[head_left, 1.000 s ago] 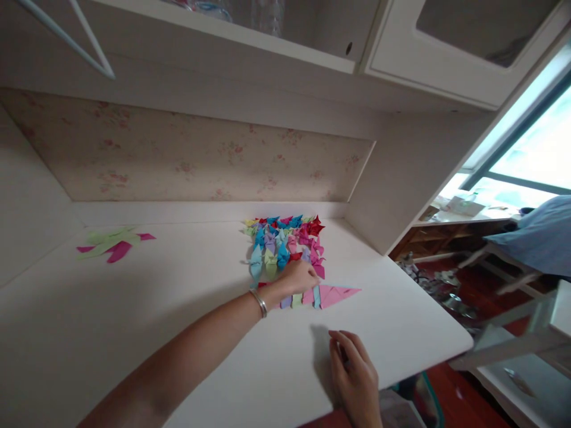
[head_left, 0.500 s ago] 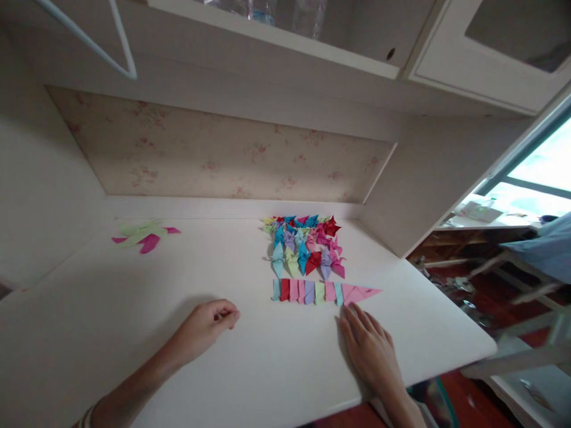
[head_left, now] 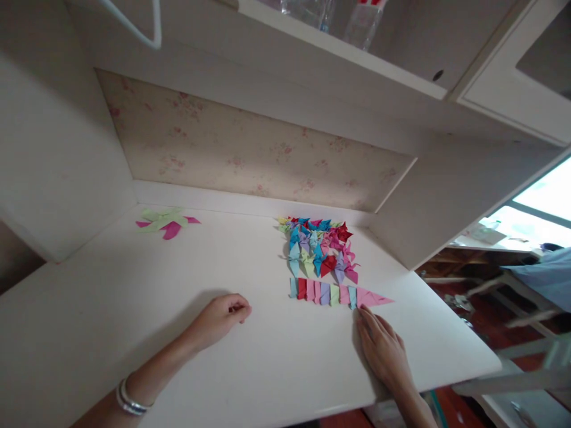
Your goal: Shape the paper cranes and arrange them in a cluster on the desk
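My left hand (head_left: 220, 318) rests on the white desk (head_left: 111, 309), fingers curled loosely into a fist with nothing visible in them. My right hand (head_left: 382, 349) lies flat on the desk, fingers stretched out, its fingertips just below a pink folded paper triangle (head_left: 373, 298). That triangle ends a row of small folded paper pieces (head_left: 323, 292) in blue, red, pink, purple and green. Behind the row sits a cluster of several colourful origami cranes (head_left: 319, 246).
Green and magenta paper pieces (head_left: 166, 220) lie at the desk's back left. Floral wallpaper (head_left: 250, 151) backs the alcove, under a shelf holding bottles (head_left: 363, 18). The desk edge (head_left: 446, 380) drops off at right, where furniture and a window (head_left: 542, 202) show.
My left hand has pulled back from the paper row to the desk's middle and curled up. My right hand moved forward to the pink triangle and flattened. The view shifted left.
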The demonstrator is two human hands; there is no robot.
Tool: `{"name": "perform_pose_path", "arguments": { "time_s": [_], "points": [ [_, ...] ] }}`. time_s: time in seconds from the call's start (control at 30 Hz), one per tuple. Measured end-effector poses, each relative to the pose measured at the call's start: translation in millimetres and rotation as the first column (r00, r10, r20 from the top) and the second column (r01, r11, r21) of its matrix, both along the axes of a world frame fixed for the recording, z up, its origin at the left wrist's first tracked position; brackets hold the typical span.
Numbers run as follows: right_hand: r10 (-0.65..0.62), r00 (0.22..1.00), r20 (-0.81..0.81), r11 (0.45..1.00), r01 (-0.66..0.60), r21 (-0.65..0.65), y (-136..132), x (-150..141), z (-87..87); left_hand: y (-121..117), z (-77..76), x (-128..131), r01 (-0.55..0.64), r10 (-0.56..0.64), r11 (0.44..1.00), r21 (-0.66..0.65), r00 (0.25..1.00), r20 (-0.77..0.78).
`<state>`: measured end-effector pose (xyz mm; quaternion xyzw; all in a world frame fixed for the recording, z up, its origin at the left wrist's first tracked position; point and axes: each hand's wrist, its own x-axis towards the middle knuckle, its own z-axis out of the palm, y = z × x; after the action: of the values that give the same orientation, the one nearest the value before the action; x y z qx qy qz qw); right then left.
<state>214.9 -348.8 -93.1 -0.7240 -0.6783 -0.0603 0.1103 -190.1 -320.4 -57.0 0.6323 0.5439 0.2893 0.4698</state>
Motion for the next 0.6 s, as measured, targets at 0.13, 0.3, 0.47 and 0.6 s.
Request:
{"name": "perform_pose_path", "arguments": {
  "time_s": [0.13,0.3,0.47,0.6],
  "points": [
    [-0.031,0.999,-0.032,0.999,0.031,-0.018,-0.2,-2.7,3.4,-0.1,-3.9,-1.1,0.024,-0.024,0.999,0.03,1.0,-0.001],
    [-0.023,0.997,-0.076,0.999,0.027,0.041,-1.0,-1.1,5.1,-0.2,-4.3,2.0,0.033,-0.032,0.998,0.056,0.999,-0.016],
    [0.084,0.975,-0.207,0.981,-0.044,0.189,2.7,-28.7,8.9,-0.2,-9.8,7.6,-0.01,0.009,0.999,0.046,1.0,0.011],
    [0.301,0.835,-0.461,0.953,-0.284,0.109,22.5,-106.5,31.0,-1.0,-9.6,9.5,-0.07,0.068,0.997,0.043,0.997,0.047]
  ]
}}
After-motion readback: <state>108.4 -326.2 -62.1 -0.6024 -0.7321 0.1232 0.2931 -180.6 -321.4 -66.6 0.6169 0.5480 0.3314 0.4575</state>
